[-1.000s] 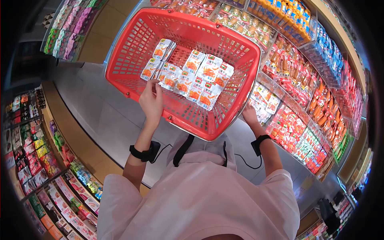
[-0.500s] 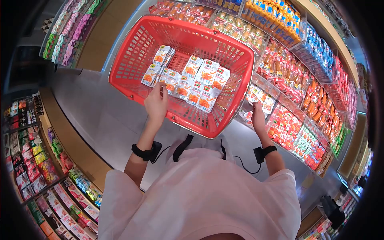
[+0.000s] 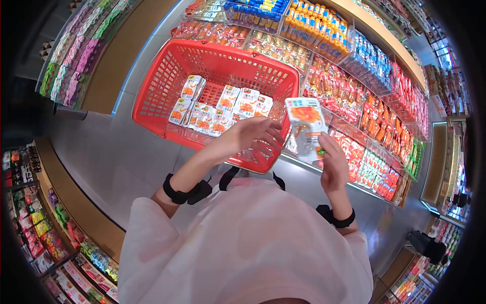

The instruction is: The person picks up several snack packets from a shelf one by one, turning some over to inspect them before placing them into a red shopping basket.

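Note:
My right hand [image 3: 334,161] grips a white snack packet [image 3: 305,126] with an orange picture by its lower right edge, just outside the basket's right side. My left hand [image 3: 253,136] is over the basket's near right part, fingers apart and pointing toward the packet, with nothing held in it. The red basket [image 3: 152,114] holds several white packets with orange pictures: small stacks at the left [image 3: 179,111] and more packets [image 3: 228,97] in the middle. My left hand partly hides the packets nearest to it.
Tiered shelves of wrapped snacks [image 3: 336,81] run along the right and top. A shelf edge [image 3: 86,195] with more packets curves along the left. Another display [image 3: 83,50] stands at the upper left. Grey floor [image 3: 121,157] lies between them. A dark shape [image 3: 428,247] is at the lower right.
My right hand has risen from the shelf with a packet in it. My left hand has moved right across the basket, its fingers spreading. The basket appears further left and lower in view.

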A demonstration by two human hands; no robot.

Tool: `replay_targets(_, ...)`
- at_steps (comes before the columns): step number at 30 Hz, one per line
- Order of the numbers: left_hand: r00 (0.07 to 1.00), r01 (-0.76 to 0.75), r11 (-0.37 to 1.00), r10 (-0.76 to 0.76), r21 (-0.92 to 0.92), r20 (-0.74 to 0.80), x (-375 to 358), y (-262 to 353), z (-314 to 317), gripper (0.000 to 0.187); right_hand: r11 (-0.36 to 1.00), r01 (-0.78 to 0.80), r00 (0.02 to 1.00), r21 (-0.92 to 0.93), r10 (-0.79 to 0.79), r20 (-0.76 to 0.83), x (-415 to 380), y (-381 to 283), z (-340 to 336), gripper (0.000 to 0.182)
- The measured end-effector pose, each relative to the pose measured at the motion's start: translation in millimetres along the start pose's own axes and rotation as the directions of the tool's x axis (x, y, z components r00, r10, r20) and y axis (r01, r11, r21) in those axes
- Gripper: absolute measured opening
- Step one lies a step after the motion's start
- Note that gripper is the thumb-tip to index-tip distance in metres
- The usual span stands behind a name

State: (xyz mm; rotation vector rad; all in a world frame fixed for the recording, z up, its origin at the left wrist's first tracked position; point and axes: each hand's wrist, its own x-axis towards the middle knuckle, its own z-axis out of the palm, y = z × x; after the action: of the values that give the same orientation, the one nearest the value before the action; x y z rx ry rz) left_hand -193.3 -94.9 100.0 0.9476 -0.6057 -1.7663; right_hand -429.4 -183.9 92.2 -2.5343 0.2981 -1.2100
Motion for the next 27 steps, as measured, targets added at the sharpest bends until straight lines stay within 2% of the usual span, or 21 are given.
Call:
replay_targets(1, 0.998, -0.065, 0.997, 0.065, 0.037, 0.024, -1, 2, 6, 0.032, 0.999, 0.053, 0.995, 0.007, -0.053, 0.084, 7, -9, 3, 0.018)
replay_targets(2, 0.991, -0.132, 0.989, 0.129, 0.073, 0.047, -4, 5, 9, 0.033, 0.999, 0.042, 0.991, 0.005, -0.042, 0.128, 12, -15, 7, 0.018)
replay_targets(4, 0.989, -0.136, 0.974, 0.145, 0.182, -0.038, -8, 18, 12, 0.033, 1.0, 0.021, 0.976, 0.009, -0.023, 0.215, 20, -24, 16, 0.019)
replay_targets(7, 0.978, -0.158, 0.954, 0.187, 0.253, -0.095, -12, 25, 5, 0.034, 0.99, 0.029, 0.988, 0.141, -0.05, 0.149, 33, -27, 22, 0.023)
replay_targets(10, 0.963, -0.194, 0.947, 0.234, 0.254, -0.136, -20, 26, -2, 0.034, 0.949, -0.178, 0.975, 0.261, 0.206, -0.085, 28, -23, 30, 0.022)
replay_targets(11, 0.956, -0.21, 0.948, 0.25, 0.241, -0.152, -22, 28, -3, 0.034, 0.866, -0.299, 0.912, 0.401, 0.383, -0.147, 31, -25, 33, 0.019)
replay_targets(13, 0.94, -0.25, 0.95, 0.285, 0.188, -0.186, -24, 29, -5, 0.034, 0.531, -0.547, 0.746, 0.647, 0.66, 0.089, 41, -23, 29, 0.017)
replay_targets(16, 0.921, -0.297, 0.951, 0.309, 0.084, -0.239, -23, 23, -3, 0.035, 0.172, -0.781, 0.564, 0.6, 0.608, 0.559, 45, -12, 32, 0.02)
replay_targets(18, 0.918, -0.294, 0.955, 0.292, 0.036, -0.268, -23, 14, 0, 0.039, 0.144, -0.827, 0.482, 0.543, 0.677, 0.556, 44, -21, 40, 0.023)
replay_targets(19, 0.945, -0.233, 0.967, 0.251, 0.106, -0.208, -24, 9, -4, 0.04, 0.125, -0.849, 0.439, 0.513, 0.706, 0.555, 44, -25, 44, 0.025)
replay_targets(20, 0.967, -0.176, 0.968, 0.203, 0.178, -0.151, -24, 2, -9, 0.04, 0.081, -0.762, 0.474, 0.642, 0.745, 0.469, 48, -27, 47, 0.024)
replay_targets(21, 0.984, -0.122, 0.96, 0.15, 0.253, -0.096, -25, -2, -12, 0.041, 0.056, -0.738, 0.463, 0.673, 0.768, 0.443, 49, -22, 47, 0.024)
replay_targets(23, 0.984, -0.16, 0.948, 0.175, 0.276, -0.03, -27, -2, -11, 0.038, 0.009, -0.681, 0.432, 0.732, 0.813, 0.392, 48, -5, 38, 0.023)
replay_targets(25, 0.976, -0.21, 0.92, 0.216, 0.332, 0.021, -22, -14, -22, 0.035, 0.105, -0.712, 0.448, 0.694, 0.829, 0.334, 47, 7, 29, 0.021)
replay_targets(26, 0.965, -0.257, 0.926, 0.263, 0.277, 0.016, -19, -20, -24, 0.033, 0.111, -0.751, 0.439, 0.651, 0.82, 0.367, 47, 10, 27, 0.02)
replay_targets(27, 0.97, -0.227, 0.929, 0.242, 0.293, -0.018, -17, -21, -23, 0.033, 0.117, -0.787, 0.427, 0.605, 0.812, 0.398, 46, 12, 25, 0.018)
